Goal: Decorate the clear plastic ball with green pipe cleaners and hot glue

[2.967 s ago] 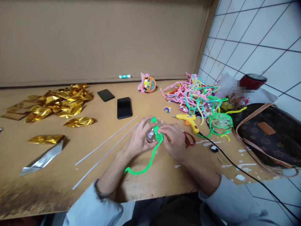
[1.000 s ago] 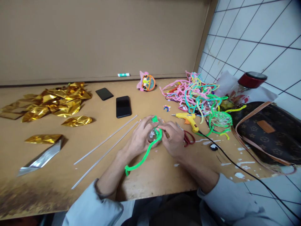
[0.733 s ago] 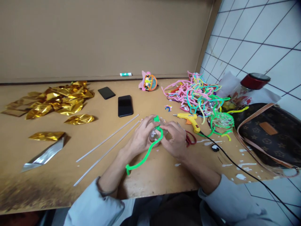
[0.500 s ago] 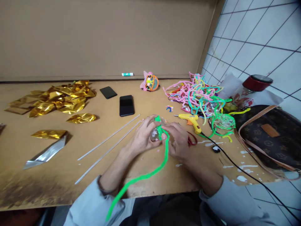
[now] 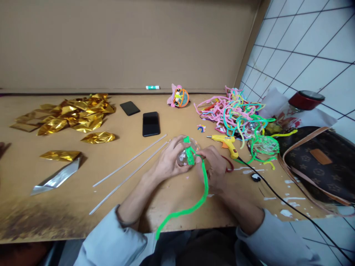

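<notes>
A clear plastic ball (image 5: 181,159) with bits of colour inside sits in my left hand (image 5: 169,157), whose fingers curl round its left side. Across the ball run several rows of bright green pipe cleaner (image 5: 205,181). My right hand (image 5: 212,164) pinches that pipe cleaner at the ball's right side, thumb and forefinger together. The loose tail hangs down from this pinch and curves left towards the table's front edge. Just beyond my right hand lies a yellow hot glue gun (image 5: 225,140), its nozzle pointing left.
Two clear glue sticks (image 5: 127,177) lie left of my hands. Gold foil (image 5: 83,114), two phones (image 5: 151,123) and a small decorated ball (image 5: 180,98) are farther back. Pipe cleaners (image 5: 230,111), a jar (image 5: 299,107), a handbag (image 5: 316,166) and the gun's black cord (image 5: 271,188) occupy the right.
My right hand has drawn slightly right, away from the ball, with the green pipe cleaner. Its tail has swung right. At the far left edge, a person's hand shows more.
</notes>
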Available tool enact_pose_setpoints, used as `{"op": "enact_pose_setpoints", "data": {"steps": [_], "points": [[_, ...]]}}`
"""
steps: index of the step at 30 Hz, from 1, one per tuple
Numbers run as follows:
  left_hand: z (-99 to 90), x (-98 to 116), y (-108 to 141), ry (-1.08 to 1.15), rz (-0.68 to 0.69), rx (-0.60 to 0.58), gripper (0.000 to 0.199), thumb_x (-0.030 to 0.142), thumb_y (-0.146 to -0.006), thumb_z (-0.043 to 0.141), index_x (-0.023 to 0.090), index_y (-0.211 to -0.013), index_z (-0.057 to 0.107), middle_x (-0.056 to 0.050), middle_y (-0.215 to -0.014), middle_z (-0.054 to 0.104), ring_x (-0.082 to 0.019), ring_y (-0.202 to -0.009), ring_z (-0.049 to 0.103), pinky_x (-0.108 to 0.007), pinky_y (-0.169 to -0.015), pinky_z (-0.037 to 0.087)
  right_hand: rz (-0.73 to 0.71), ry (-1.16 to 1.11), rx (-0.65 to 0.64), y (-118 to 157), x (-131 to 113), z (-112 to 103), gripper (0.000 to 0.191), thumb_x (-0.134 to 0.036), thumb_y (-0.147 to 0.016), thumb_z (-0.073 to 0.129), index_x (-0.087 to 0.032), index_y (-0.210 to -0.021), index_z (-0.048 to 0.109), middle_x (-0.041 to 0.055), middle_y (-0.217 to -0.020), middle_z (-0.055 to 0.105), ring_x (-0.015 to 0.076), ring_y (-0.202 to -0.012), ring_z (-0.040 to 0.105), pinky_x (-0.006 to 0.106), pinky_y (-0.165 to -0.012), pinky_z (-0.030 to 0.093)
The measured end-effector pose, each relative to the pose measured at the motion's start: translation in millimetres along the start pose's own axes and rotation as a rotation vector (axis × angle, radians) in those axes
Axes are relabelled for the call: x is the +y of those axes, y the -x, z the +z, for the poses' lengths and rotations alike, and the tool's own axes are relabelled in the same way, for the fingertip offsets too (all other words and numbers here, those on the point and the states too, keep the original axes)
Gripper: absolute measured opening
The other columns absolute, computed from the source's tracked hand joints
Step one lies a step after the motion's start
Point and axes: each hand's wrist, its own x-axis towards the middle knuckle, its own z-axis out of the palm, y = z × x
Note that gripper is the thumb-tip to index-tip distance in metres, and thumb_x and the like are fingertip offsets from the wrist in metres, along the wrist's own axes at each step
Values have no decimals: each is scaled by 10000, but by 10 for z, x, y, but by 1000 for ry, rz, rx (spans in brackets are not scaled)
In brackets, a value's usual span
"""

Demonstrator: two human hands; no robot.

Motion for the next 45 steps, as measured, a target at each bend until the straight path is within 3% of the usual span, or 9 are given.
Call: {"op": "enact_pose_setpoints", "data": {"steps": [6,11,15,22,45], "points": [[23,-49,19,29,3,26,589,345,-762,756,212,-1280,510,-178,-1413,483,-333,-1315,521,-500,-1033,505,-66,17,-36,-33,-13,-41,99,-190,-901,520,-234,-823,562,11,-715,602,162,-669,577,301,-604,451],[1,-40,11,38,-5,13,576,340,-761,757,210,-1273,526,-178,-1410,488,-338,-1323,516,-493,-1027,509,-24,46,-4,-25,10,-30,154,-179,-894,445,-237,-850,581,25,-722,605,170,-672,577,317,-633,456],[-24,-11,0,28,-7,-8,588,305,-760,762,216,-1280,503,-183,-1403,492,-334,-1325,515,-491,-1044,495,12,-33,-60,-12,34,-8,150,-149,-867,455,-221,-848,585,25,-730,617,176,-695,595,318,-643,469],[-24,-23,9,33,6,-3,590,351,-787,759,218,-1291,483,-191,-1410,477,-335,-1312,530,-501,-1042,493,-43,30,-86,-30,26,7,43,-192,-839,539,-221,-831,569,31,-733,633,180,-699,599,312,-636,462],[2,-49,5,42,68,38,598,350,-770,767,199,-1286,504,-193,-1402,487,-342,-1302,537,-504,-1032,503,-112,74,-100,-27,52,30,46,-200,-831,583,-210,-790,563,38,-746,670,177,-694,617,318,-650,440]]}}
